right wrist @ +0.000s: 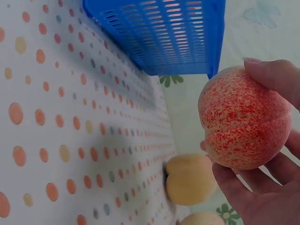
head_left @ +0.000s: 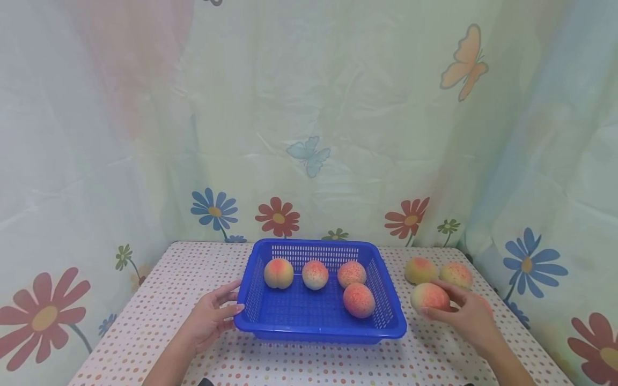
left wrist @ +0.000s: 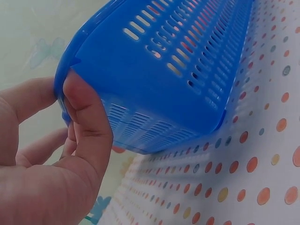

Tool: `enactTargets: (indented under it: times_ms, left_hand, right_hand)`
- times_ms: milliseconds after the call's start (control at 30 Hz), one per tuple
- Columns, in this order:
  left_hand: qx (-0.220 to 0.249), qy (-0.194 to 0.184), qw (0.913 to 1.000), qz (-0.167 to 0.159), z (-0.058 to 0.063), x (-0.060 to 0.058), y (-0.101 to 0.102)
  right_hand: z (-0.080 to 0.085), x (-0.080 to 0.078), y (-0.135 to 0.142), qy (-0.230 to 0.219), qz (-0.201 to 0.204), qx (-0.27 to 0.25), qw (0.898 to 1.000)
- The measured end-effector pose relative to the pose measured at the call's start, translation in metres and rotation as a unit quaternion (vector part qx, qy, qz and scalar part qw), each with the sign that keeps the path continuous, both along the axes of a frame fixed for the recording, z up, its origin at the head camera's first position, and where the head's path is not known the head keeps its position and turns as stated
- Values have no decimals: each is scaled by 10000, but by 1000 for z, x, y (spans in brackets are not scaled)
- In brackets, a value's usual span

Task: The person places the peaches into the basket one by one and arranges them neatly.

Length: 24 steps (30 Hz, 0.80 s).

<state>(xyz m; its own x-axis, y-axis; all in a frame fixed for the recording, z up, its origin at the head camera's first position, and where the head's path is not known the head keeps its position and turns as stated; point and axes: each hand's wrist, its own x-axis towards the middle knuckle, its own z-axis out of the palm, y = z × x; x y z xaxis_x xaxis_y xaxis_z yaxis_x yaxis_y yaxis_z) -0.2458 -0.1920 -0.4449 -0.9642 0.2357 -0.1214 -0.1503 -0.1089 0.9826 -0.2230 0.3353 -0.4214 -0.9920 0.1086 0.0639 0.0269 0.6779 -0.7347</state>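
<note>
A blue plastic basket [head_left: 309, 328] with slotted sides stands on the table, and several peaches lie in it, among them a deep pink peach [head_left: 359, 300] at its right. At its left end my left hand [head_left: 211, 316] grips the rim; the left wrist view shows the fingers [left wrist: 86, 112] bent at the basket edge. To the right of the basket, my right hand [head_left: 465, 316] holds a red-speckled peach [right wrist: 243, 119] between thumb and fingers. Just beyond that hand lie a yellowish peach [head_left: 420, 270] and a speckled peach [head_left: 456, 275]. Another peach is partly hidden behind the right hand.
A polka-dot cloth [head_left: 193, 268] covers the table. Behind and along both sides hangs a curtain [head_left: 347, 107] printed with flowers and butterflies. The basket sits at the middle of the table, its far rim near the back curtain.
</note>
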Motion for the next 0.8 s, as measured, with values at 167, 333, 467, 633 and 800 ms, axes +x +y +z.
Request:
enactTargets:
  times_ms: [167,333,467,633,800]
  left_hand:
    - [5,33,10000,-56,0,1,0]
    - [27,-8,10000,-72,-1,0,0]
    - [81,-21,9999,-95,-1,0,0]
    - [104,38,9998,-136,-2,0,-1]
    - [167,17,9998,-141,-2,0,-1]
  right_hand:
    - [11,4,-4,53,95,-158,9998]
    - [19,8,-7,211,240,-150,9994]
    - [26,9,-9,191,236,-167,9994]
    - [34,10,-14,291,231,-173,9992]
    - [40,11,-20,379,263,-236,9987]
